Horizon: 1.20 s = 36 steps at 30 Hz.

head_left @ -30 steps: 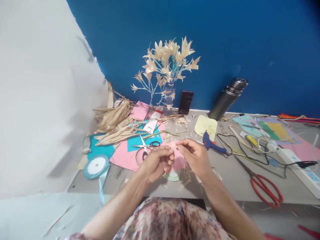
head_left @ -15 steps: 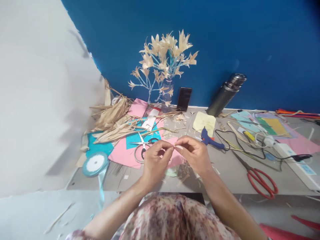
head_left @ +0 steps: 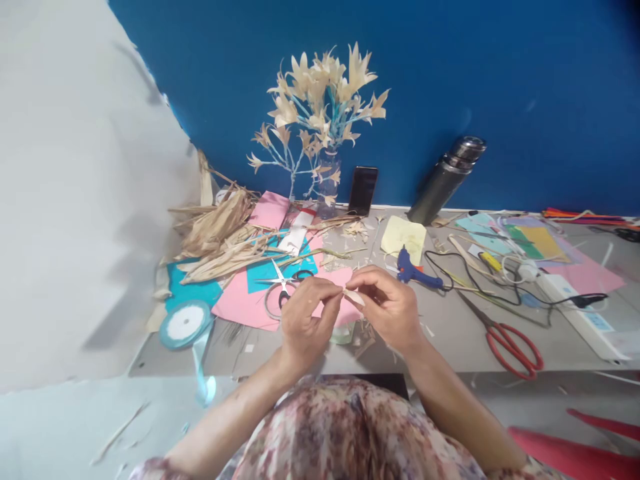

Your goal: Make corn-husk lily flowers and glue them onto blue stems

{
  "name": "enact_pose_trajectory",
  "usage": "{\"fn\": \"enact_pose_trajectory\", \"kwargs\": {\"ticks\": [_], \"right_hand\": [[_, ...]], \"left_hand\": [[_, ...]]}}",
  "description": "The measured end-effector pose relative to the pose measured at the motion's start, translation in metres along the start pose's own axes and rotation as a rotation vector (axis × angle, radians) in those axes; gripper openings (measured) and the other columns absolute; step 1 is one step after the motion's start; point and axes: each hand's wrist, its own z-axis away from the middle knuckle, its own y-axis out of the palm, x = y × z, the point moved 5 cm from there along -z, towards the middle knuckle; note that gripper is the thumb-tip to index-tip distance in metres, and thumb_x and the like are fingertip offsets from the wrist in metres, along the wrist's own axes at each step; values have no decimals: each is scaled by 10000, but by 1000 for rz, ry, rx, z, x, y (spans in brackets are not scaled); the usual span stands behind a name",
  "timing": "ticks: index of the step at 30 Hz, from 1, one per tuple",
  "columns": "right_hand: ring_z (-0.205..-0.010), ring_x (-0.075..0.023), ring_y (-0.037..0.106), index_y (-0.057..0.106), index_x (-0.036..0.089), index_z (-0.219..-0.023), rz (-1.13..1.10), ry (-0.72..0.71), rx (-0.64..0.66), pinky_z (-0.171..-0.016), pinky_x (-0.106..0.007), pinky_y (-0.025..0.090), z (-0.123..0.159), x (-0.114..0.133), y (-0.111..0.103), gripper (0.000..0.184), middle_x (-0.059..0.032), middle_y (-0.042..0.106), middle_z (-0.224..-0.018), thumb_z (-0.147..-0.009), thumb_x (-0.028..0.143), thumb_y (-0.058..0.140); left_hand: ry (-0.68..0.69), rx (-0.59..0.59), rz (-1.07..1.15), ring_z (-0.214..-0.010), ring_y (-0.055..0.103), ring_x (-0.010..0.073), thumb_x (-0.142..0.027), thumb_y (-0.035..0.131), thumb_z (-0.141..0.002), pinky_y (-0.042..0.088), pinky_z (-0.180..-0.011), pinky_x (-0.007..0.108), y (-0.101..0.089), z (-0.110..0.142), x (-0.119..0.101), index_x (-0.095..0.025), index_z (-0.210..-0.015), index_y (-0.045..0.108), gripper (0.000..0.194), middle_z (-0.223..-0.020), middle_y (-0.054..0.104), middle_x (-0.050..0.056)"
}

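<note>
Between my two hands, over the front of the table, is a small pale petal-shaped piece of dried husk (head_left: 355, 297). The fingertips of my left hand (head_left: 309, 321) pinch its left end. My right hand (head_left: 389, 305) grips it from the other side, thumb and fingers closed. Just beyond my left hand, small scissors (head_left: 281, 281) lie spread on pink and blue sheets. A blue glue gun (head_left: 418, 272) rests past my right hand, and red-handled scissors (head_left: 513, 347) lie farther right. Pale husk flowers on blue stems (head_left: 325, 100) stand in a clear bottle at the back.
Dried husks (head_left: 215, 230) are heaped at the left, near a blue ribbon roll (head_left: 186, 325). A phone (head_left: 363, 191) and a dark flask (head_left: 447, 180) lean on the blue wall. A power strip (head_left: 580, 317) and cables lie at the right; scraps litter the table.
The husk piece has turned between my fingers, and more of its pale side shows. Both hands stay pinched together. The whole view has shifted slightly, with the table things appearing a little higher and farther left.
</note>
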Motion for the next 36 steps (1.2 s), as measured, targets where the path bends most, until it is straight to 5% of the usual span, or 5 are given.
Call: {"fn": "enact_pose_trajectory", "kwargs": {"ticks": [8,16,36], "right_hand": [[-765,-184,670,744,254,-915,108,-262,-152,-635,-299,527,12,14,-14,189,-45,712,-869,-881,83,673],[-747,-190,698,757,306,-1059,237,-509,-76,-693,-343,570,22,23,-18,280,-47,764,-906,-891,104,659],[-799,-195,709,761,279,-1007,232,-402,6,-686,-317,570,18,23,-7,244,-61,755,-923,-899,91,648]], "left_hand": [[-192,7,206,-689,624,177,-219,763,-798,514,-674,297,3,-1,6,-225,-742,728,66,-748,691,33],[-746,365,820,-562,619,125,-343,883,-696,506,-469,217,20,5,8,-147,-759,658,305,-707,690,35],[-736,280,789,-443,564,85,-330,905,-662,466,-440,186,10,5,10,-142,-748,650,328,-563,662,1]]}}
